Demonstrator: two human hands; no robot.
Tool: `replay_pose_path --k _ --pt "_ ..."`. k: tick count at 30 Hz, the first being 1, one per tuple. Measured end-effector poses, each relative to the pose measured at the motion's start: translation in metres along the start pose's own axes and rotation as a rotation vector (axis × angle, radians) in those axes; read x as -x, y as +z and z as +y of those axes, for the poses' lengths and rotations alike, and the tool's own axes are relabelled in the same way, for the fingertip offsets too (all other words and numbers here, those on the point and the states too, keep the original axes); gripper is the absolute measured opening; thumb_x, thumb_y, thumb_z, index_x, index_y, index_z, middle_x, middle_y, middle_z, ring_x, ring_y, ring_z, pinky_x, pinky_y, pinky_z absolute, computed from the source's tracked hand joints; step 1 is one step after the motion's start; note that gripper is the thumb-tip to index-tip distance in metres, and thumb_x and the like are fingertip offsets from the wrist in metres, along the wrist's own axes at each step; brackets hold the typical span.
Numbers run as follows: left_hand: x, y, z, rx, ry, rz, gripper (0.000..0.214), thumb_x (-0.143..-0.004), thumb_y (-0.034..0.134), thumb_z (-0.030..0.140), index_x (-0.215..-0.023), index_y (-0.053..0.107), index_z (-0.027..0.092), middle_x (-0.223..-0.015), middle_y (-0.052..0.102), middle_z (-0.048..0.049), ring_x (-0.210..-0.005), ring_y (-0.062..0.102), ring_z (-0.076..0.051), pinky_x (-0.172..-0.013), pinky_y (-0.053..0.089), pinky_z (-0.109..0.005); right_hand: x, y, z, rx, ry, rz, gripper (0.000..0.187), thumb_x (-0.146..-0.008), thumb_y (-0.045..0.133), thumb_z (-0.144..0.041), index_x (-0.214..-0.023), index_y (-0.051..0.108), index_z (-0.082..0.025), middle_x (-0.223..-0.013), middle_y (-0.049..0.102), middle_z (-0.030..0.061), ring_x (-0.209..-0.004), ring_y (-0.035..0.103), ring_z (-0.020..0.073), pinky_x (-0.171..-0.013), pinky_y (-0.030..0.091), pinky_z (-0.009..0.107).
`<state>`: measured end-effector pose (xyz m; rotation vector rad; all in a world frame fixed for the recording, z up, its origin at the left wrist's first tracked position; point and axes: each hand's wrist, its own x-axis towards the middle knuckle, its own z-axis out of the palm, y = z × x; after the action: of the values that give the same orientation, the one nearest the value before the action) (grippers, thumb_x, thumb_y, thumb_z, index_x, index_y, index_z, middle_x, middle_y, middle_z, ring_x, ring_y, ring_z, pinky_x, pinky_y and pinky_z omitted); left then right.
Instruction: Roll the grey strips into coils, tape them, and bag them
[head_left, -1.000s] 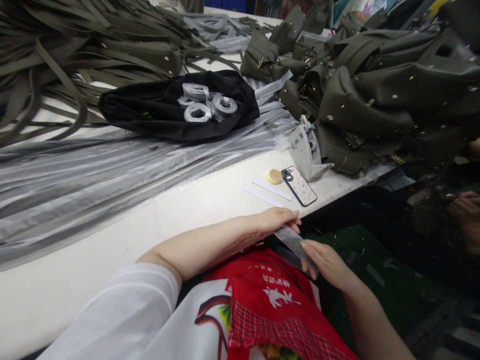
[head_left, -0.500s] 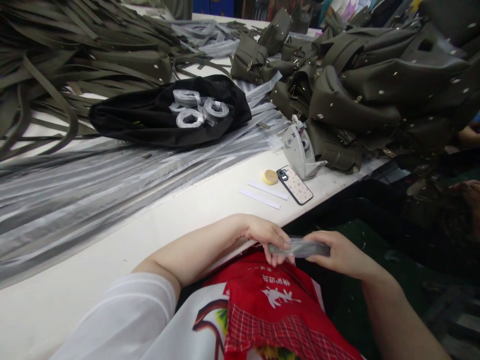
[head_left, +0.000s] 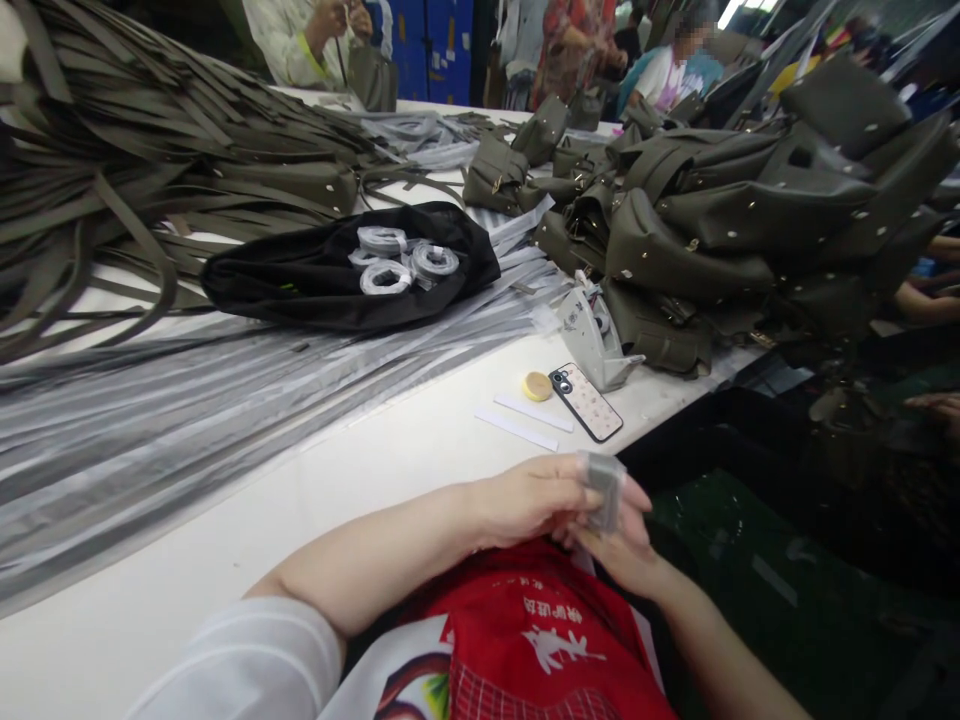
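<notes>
Both my hands meet just off the near edge of the white table [head_left: 390, 440], above my red apron. My left hand [head_left: 536, 495] and my right hand [head_left: 626, 545] pinch a short grey plastic-wrapped strip [head_left: 602, 488], which stands nearly upright between the fingers. A large spread of long grey wrapped strips [head_left: 187, 400] covers the table to the left. A heap of olive-green straps [head_left: 135, 170] lies behind it.
A black bag [head_left: 315, 275] holds several tape rolls [head_left: 390, 258]. A phone [head_left: 586, 402], a small yellow roll [head_left: 537, 386], two white strips [head_left: 517, 428] and a tape dispenser [head_left: 589, 335] lie near the table edge. Olive-green handbags [head_left: 735, 210] pile at right. Other people work at the back.
The strip lay level between my hands half a second ago; it now stands nearly upright, and my hands have closed together around it. The camera has tilted up.
</notes>
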<state>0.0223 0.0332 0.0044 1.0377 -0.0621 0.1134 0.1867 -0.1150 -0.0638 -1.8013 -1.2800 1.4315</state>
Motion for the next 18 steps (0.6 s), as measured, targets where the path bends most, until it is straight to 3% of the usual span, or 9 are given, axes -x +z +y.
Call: replay_pose_path --k 2,3,5,8,9,11,14,18 --pt "0.0 -0.005 -0.001 -0.387 0.136 0.292 0.041 -0.09 0.034 0.029 -0.124 0.053 0.014 -0.119 0.063 -0.0158 -0.113 0.058 -0.025 -0.1 0.042 -0.04 0.012 0.018 -0.013 -0.086 0.016 -0.259 0.037 -0.097 0.043 -0.047 -0.103 0.069 -0.021 -0.075 0.071 0.0035 -0.061 0.062 0.0165 -0.061 0.051 0.029" --pt "-0.001 -0.009 -0.004 -0.623 0.158 0.367 0.04 -0.09 0.035 0.027 -0.122 0.055 0.013 -0.123 0.061 -0.0176 -0.117 0.055 -0.027 -0.103 0.039 -0.041 0.018 0.018 -0.022 -0.137 0.021 -0.36 0.042 -0.097 0.041 -0.05 -0.104 0.068 -0.02 -0.068 0.069 0.0023 -0.055 0.058 0.014 -0.057 0.048 0.026" --pt "-0.004 -0.018 -0.013 -1.062 0.118 0.332 0.032 -0.085 0.042 0.023 -0.107 0.062 0.01 -0.113 0.064 -0.0199 -0.113 0.056 -0.03 -0.101 0.039 -0.042 0.027 -0.002 -0.038 -0.204 0.002 -0.4 0.049 -0.095 0.042 -0.056 -0.098 0.07 -0.016 -0.055 0.062 -0.0002 -0.044 0.049 0.0104 -0.048 0.041 0.023" --pt "-0.008 -0.022 -0.022 -1.374 -0.005 0.147 0.024 -0.085 0.045 0.027 -0.084 0.065 0.014 -0.082 0.068 -0.0143 -0.081 0.063 -0.025 -0.082 0.048 -0.036 0.016 -0.062 -0.053 -0.068 -0.078 -0.117 0.047 -0.087 0.054 -0.058 -0.075 0.068 -0.015 -0.045 0.055 -0.0017 -0.037 0.044 0.0097 -0.042 0.037 0.022" --pt "-0.009 -0.021 -0.025 -1.397 -0.042 0.132 0.028 -0.087 0.044 0.032 -0.08 0.065 0.015 -0.076 0.067 -0.012 -0.072 0.062 -0.023 -0.074 0.048 -0.034 0.004 -0.081 -0.054 0.041 -0.118 0.024 0.046 -0.088 0.053 -0.057 -0.07 0.065 -0.016 -0.048 0.057 -0.0004 -0.041 0.049 0.0116 -0.044 0.041 0.023" --pt "-0.01 -0.015 -0.029 -1.388 -0.115 0.14 0.038 -0.091 0.042 0.042 -0.076 0.066 0.017 -0.07 0.067 -0.0099 -0.062 0.06 -0.02 -0.062 0.045 -0.03 -0.03 -0.106 -0.05 0.282 -0.238 0.316 0.046 -0.095 0.039 -0.052 -0.078 0.065 -0.018 -0.067 0.068 0.005 -0.063 0.064 0.0183 -0.061 0.053 0.029" --pt "-0.013 -0.01 -0.037 -1.286 -0.262 0.077 0.051 -0.093 0.038 0.052 -0.071 0.068 0.017 -0.066 0.068 -0.0095 -0.054 0.056 -0.018 -0.056 0.041 -0.029 -0.089 -0.107 -0.035 0.565 -0.319 0.522 0.035 -0.092 0.043 -0.045 -0.096 0.066 -0.019 -0.1 0.07 0.0116 -0.097 0.065 0.0263 -0.089 0.052 0.041" --pt "-0.019 -0.014 -0.045 -1.0 -0.479 -0.222 0.063 -0.098 0.03 0.048 -0.054 0.065 0.019 -0.06 0.067 -0.0034 -0.05 0.053 -0.013 -0.065 0.044 -0.027 -0.149 -0.077 -0.012 0.725 -0.329 0.599 0.039 -0.084 0.056 -0.034 -0.117 0.061 -0.014 -0.128 0.06 0.0191 -0.121 0.052 0.0341 -0.106 0.04 0.051"
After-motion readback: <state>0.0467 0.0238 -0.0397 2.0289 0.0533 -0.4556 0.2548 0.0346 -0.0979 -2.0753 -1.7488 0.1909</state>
